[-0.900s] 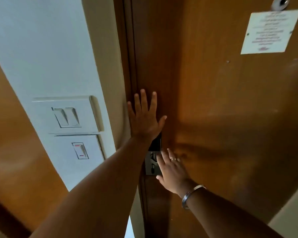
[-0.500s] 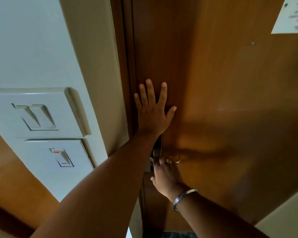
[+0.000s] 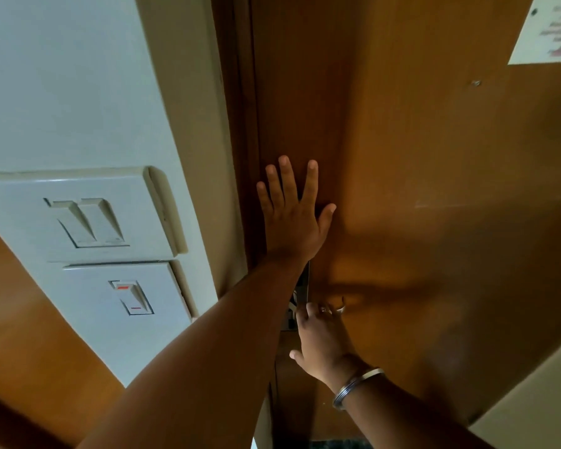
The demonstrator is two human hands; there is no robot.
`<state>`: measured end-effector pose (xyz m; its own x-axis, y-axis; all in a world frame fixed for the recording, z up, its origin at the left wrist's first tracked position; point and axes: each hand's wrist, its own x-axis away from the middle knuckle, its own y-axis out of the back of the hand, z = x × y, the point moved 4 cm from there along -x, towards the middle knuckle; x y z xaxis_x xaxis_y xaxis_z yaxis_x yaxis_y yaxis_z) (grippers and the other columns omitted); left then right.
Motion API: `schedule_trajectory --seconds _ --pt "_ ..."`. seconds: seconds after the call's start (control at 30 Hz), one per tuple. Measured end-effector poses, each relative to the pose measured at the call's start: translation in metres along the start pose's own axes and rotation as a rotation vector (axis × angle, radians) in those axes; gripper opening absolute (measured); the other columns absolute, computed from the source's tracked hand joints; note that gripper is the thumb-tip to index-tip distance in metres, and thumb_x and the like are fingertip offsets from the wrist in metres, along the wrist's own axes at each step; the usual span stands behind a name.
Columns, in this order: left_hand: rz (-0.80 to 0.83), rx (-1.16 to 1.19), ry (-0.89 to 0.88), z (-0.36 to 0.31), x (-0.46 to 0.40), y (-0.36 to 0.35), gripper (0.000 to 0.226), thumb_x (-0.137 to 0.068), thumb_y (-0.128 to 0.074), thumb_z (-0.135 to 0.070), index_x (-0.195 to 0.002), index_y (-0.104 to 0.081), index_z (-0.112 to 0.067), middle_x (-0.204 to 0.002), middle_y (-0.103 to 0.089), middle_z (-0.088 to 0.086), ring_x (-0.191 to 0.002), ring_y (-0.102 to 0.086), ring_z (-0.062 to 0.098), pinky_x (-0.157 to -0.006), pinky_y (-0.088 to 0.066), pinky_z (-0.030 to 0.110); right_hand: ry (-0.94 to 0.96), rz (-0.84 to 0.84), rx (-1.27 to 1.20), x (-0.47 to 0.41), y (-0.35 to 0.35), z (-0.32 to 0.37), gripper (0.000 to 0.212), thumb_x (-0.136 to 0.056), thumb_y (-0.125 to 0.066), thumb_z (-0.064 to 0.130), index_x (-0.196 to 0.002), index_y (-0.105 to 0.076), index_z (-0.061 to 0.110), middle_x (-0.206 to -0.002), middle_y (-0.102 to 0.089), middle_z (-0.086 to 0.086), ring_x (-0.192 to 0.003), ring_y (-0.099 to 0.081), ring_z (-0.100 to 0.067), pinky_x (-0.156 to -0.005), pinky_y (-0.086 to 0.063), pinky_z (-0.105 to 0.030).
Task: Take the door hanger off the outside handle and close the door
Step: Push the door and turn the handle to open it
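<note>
The brown wooden door (image 3: 418, 163) fills the right of the view, its left edge meeting the dark frame (image 3: 237, 124). My left hand (image 3: 293, 218) lies flat on the door near that edge, fingers spread. Below it, my right hand (image 3: 321, 338) reaches the metal lock plate (image 3: 300, 293) with fingers curled against it; what the fingertips touch is hidden. A ring and a metal bangle (image 3: 353, 385) show on that arm. No door hanger is in view.
Two white switch plates (image 3: 88, 215) sit on the wall left of the frame, the lower one (image 3: 127, 299) with red marks. A white paper notice (image 3: 551, 30) is pinned at the door's upper right. A pale wall (image 3: 538, 400) stands at the lower right.
The view has closed in on the door. My left hand stayed flat on the door while my right hand moved up to the lock plate and curled its fingers there.
</note>
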<state>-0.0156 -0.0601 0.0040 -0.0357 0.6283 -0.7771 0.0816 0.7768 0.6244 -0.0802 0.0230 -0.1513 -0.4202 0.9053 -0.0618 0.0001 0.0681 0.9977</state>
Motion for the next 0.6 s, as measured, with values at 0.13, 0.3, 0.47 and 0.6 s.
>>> schedule_trajectory --seconds 0.13,0.3,0.47,0.6 --pt "0.009 0.015 0.004 -0.003 0.010 0.011 0.079 -0.093 -0.040 -0.061 -0.155 -0.015 -0.019 -0.160 -0.015 0.027 -0.147 -0.010 0.048 -0.117 -0.001 0.058 -0.018 0.009 0.004 0.012 0.000 0.001 0.085 -0.081 -0.065 0.055 -0.142 -0.029 0.009 -0.140 -0.043 -0.018 -0.128 -0.041 -0.036 -0.106 -0.038 -0.045" --pt "0.071 0.064 0.017 -0.009 0.028 0.033 0.081 -0.093 -0.037 -0.061 -0.156 0.000 -0.025 -0.163 0.002 0.023 -0.149 0.009 0.040 -0.116 0.016 0.050 -0.017 0.044 -0.002 0.039 0.004 0.004 0.091 -0.083 -0.064 0.054 -0.148 -0.020 0.010 -0.145 -0.039 -0.018 -0.132 -0.036 -0.036 -0.108 -0.036 -0.046" --pt "0.099 0.045 0.057 -0.022 0.054 0.067 0.080 -0.095 -0.034 -0.060 -0.155 0.008 -0.027 -0.164 0.004 0.018 -0.150 0.009 0.038 -0.118 0.014 0.049 -0.006 0.044 -0.012 0.077 0.010 0.008 0.087 -0.081 -0.066 0.052 -0.146 -0.024 0.010 -0.143 -0.042 -0.016 -0.129 -0.039 -0.035 -0.105 -0.038 -0.045" --pt "0.055 -0.047 0.089 -0.040 0.081 0.109 0.076 -0.096 -0.042 -0.051 -0.155 -0.002 -0.026 -0.165 -0.006 0.017 -0.151 -0.004 0.039 -0.120 -0.001 0.051 0.006 0.043 -0.038 0.123 0.017 0.009 0.087 -0.082 -0.066 0.050 -0.147 -0.022 0.012 -0.146 -0.040 -0.014 -0.132 -0.038 -0.034 -0.106 -0.040 -0.045"
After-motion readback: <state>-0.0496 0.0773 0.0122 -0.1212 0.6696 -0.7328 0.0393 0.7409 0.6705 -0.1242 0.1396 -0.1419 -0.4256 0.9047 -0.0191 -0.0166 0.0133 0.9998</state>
